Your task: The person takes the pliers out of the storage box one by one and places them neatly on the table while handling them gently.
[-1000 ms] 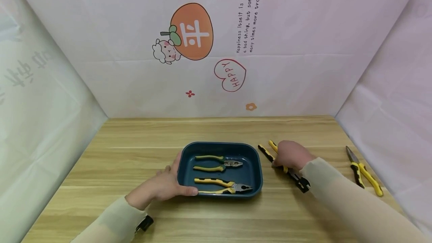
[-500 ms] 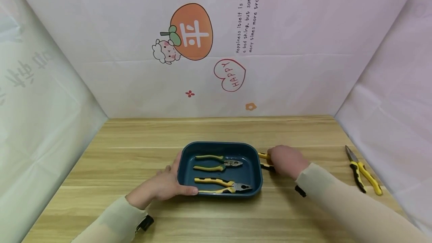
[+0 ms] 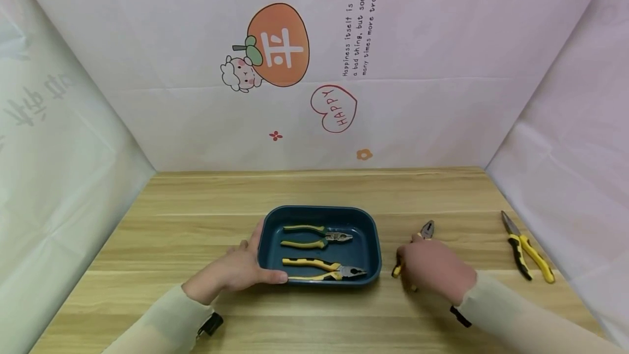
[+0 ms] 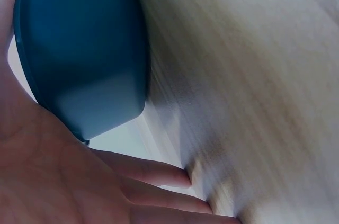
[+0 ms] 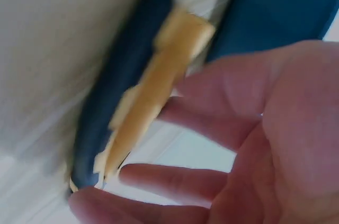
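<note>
A dark blue rectangular tray [image 3: 267, 250] stands on the wooden table, with green-and-yellow pliers [image 3: 304, 244] and black-and-yellow pliers [image 3: 312, 263] lying inside. My left hand [image 3: 239, 267] rests at its left end, thumb along the front rim; in the left wrist view the other fingers [image 4: 153, 173] are nearly straight and reach down to the table. Right of the tray, my right hand [image 3: 434, 266] holds another pair of black-and-yellow pliers [image 3: 428, 228], their metal head pointing away. The right wrist view shows its handles [image 5: 143, 97] at my fingertips, slightly blurred.
Long-nose pliers [image 3: 526, 247] with black-and-yellow handles lie on the table's right side. A printed white sheet [image 3: 417, 124] rises behind the table [image 3: 196, 206], and white sheets flank it on both sides.
My right hand has moved left to the tray's side, then back right and nearer me. The pliers in it have turned, their head now pointing away. The left hand and tray stay put.
</note>
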Motion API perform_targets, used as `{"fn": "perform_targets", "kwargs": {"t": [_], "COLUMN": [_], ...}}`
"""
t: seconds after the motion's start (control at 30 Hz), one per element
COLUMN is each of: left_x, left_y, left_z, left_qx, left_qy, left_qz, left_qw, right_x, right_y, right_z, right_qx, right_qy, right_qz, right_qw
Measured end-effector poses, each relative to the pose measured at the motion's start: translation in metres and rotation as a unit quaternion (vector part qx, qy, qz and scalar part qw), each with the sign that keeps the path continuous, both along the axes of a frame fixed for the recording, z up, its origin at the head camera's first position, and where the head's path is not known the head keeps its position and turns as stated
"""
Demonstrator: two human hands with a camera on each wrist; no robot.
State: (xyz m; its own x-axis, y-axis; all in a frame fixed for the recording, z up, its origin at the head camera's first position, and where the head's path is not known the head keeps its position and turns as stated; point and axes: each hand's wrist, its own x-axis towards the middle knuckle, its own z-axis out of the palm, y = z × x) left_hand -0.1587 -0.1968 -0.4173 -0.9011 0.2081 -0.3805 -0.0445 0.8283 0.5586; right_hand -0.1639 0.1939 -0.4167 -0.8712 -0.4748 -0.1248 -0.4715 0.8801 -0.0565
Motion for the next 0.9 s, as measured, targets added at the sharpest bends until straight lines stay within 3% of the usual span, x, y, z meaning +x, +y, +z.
{"fn": "perform_targets", "kwargs": {"t": [0.2, 0.37, 0.7, 0.9], "left_x": [0.000, 0.000, -0.001, -0.002], "left_y": [0.000, 0.000, -0.001, -0.001], "left_z": [0.001, 0.000, -0.002, -0.003], "left_qx": [0.000, -0.003, -0.001, 0.000], "left_qy": [-0.003, -0.001, 0.002, 0.003], "left_qz": [0.000, -0.001, -0.001, -0.002], "left_qw": [1.0000, 1.0000, 1.0000, 1.0000], "right_x": [0.009, 0.009, -0.013, -0.016], "right_y": [-0.001, 0.014, 0.091, 0.135], "right_z": [-0.002, -0.003, -0.011, -0.015], "right_qx": [0.000, -0.034, -0.012, 0.004], "right_qy": [-0.020, -0.026, -0.049, -0.066], "right_qz": [-0.051, -0.037, -0.058, -0.081], "right_qw": [0.9985, 0.9984, 0.9970, 0.9945]}}
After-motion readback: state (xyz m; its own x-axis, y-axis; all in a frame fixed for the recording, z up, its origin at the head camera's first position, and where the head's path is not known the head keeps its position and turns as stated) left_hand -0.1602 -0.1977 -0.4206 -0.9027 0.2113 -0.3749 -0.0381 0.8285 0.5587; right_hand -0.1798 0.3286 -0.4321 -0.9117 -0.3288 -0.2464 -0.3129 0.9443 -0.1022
